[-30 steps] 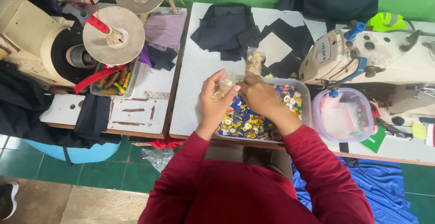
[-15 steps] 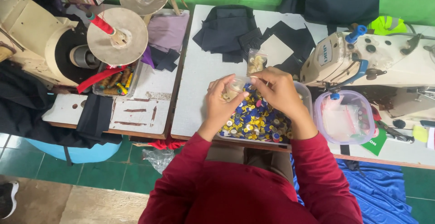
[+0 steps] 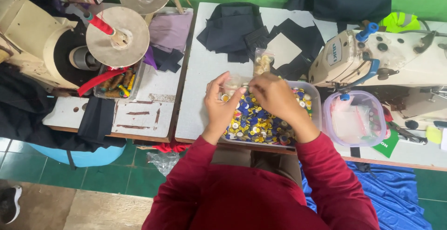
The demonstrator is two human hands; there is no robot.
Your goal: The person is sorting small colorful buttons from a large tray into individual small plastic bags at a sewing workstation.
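Clear small plastic bag (image 3: 231, 84) pinched between our left hand (image 3: 222, 105) and right hand (image 3: 274, 97); we hold it steady above the clear tub of coloured buttons (image 3: 313, 91).

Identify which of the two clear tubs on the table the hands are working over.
The rectangular tub of buttons, under both hands; the round purple-rimmed tub sits apart, rightward.

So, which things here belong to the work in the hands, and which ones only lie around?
In use:
- left hand and right hand, fingers pinching a small clear bag
- clear tub of mixed buttons

Lying about:
- second small bag of buttons
- dark fabric pieces
- sewing machine
- lidded round tub
- tray of thread spools
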